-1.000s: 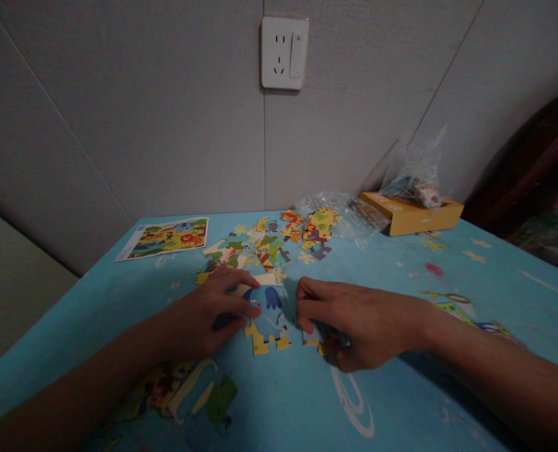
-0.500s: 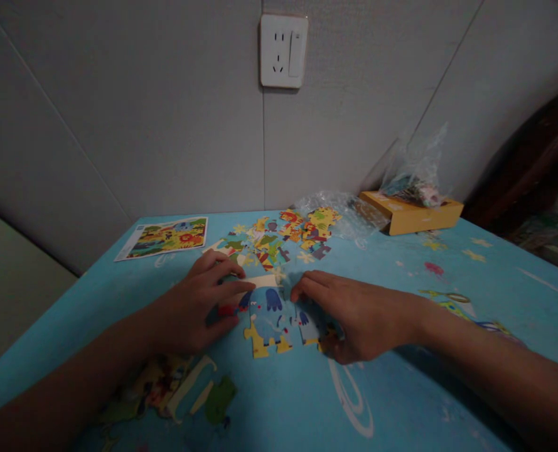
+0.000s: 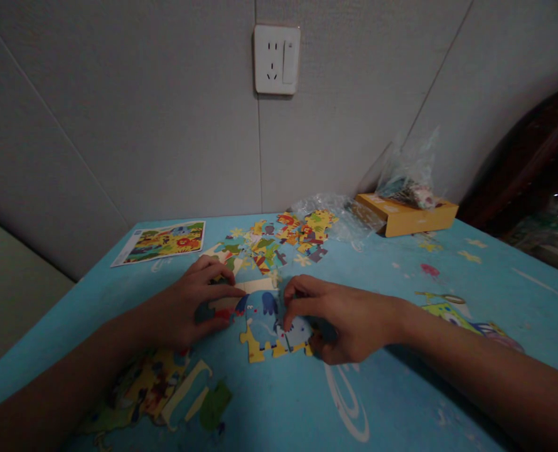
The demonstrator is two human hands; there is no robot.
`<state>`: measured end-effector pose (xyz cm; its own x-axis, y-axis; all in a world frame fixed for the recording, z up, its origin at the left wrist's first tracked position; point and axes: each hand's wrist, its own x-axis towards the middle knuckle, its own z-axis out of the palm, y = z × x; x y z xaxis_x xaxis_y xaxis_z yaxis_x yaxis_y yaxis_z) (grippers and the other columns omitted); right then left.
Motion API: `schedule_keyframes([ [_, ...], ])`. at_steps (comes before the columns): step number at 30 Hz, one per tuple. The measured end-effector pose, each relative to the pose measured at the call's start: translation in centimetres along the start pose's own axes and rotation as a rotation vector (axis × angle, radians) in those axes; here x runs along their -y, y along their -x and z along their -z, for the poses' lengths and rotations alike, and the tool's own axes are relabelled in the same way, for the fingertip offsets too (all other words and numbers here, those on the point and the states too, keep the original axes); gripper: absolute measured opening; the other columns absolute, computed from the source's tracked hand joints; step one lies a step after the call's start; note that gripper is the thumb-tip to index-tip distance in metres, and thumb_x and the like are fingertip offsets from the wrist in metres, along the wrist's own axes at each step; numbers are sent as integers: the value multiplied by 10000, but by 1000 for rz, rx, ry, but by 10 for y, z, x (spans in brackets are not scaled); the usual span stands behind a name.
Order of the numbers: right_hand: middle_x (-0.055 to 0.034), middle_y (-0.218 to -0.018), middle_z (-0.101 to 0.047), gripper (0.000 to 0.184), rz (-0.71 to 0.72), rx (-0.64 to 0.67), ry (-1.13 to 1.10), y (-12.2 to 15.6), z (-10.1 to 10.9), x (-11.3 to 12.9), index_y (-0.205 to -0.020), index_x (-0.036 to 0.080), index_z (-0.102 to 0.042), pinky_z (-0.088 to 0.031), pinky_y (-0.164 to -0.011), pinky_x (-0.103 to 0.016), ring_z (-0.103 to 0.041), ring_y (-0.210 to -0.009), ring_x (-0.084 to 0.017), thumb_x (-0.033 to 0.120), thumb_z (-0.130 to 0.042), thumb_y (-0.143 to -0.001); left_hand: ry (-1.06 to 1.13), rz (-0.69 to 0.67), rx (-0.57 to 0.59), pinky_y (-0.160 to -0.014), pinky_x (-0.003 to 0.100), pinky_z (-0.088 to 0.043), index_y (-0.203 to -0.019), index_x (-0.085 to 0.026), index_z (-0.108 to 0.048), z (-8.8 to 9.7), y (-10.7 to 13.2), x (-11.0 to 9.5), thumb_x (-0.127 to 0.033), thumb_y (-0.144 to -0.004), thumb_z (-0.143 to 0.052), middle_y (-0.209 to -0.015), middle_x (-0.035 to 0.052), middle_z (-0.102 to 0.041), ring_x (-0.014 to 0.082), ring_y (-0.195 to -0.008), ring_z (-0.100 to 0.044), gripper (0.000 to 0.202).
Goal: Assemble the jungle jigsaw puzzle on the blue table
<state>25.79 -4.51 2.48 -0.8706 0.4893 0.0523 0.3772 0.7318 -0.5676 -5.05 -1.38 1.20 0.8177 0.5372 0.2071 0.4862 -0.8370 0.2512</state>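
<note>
On the blue table, joined jigsaw pieces with a blue elephant (image 3: 262, 323) lie between my hands. My right hand (image 3: 342, 320) pinches a puzzle piece (image 3: 298, 333) showing part of a pale blue animal, its left edge against the elephant section. My right fingers partly cover that piece. My left hand (image 3: 198, 307) rests with fingers apart at the section's left side, fingertips beside a red-patterned piece (image 3: 225, 307) and a cream strip (image 3: 260, 285) along the top. Under my left forearm lies another patch of puzzle pieces (image 3: 159, 383), partly hidden.
Loose puzzle pieces (image 3: 267, 248) are heaped toward the wall. A printed picture card (image 3: 166, 242) lies at the back left. Clear plastic wrap (image 3: 339, 216) and a yellow box (image 3: 420, 218) with a bag on it stand at the back right. A socket (image 3: 277, 59) is on the wall.
My right hand has moved the piece left, closing the gap to the elephant section. My left hand stays beside the section. The view has shifted slightly.
</note>
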Motion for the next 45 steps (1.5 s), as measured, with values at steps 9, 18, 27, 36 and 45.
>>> schedule_keyframes([
  [9,-106,-1118,-562,453,-33,-5,76,1,9,6,-1168,198,-694,-466,-927,-370,-565,-1000,-215,143,-691,-718,5,-1,-7,-984,460,-406,-1196,-307,-659,-2,2,1,-316,-869,-642,-1175,74,-536,277,-1111,-446,328],
  [18,-100,-1094,-566,460,43,31,88,0,10,7,-1158,205,-703,-457,-912,-363,-550,-989,-212,83,-665,-715,16,5,-15,-992,466,-396,-1190,-309,-665,-3,1,0,-311,-866,-642,-1169,72,-538,278,-1115,-439,326],
  [27,-106,-1071,-566,299,123,9,125,-1,6,2,-1097,208,-741,-447,-893,-373,-545,-964,-199,160,-640,-820,15,0,-11,-984,458,-408,-1193,-303,-661,-4,2,0,-309,-858,-654,-1174,73,-538,277,-1112,-452,335],
  [36,-102,-970,-582,378,118,-228,100,-4,2,-11,-1129,128,-680,-495,-796,-363,-563,-871,-203,110,-599,-759,-329,-76,-370,-979,513,-398,-1136,-220,-685,16,-23,19,-151,-853,-569,-1186,114,-578,297,-1099,-471,314],
  [45,-100,-956,-597,221,152,-173,119,-8,-11,-2,-970,128,-722,-510,-799,-316,-585,-857,-191,116,-634,-768,-656,87,-785,-936,500,-455,-955,-204,-737,35,-2,64,-80,-777,-569,-1021,111,-648,293,-1003,-522,274],
])
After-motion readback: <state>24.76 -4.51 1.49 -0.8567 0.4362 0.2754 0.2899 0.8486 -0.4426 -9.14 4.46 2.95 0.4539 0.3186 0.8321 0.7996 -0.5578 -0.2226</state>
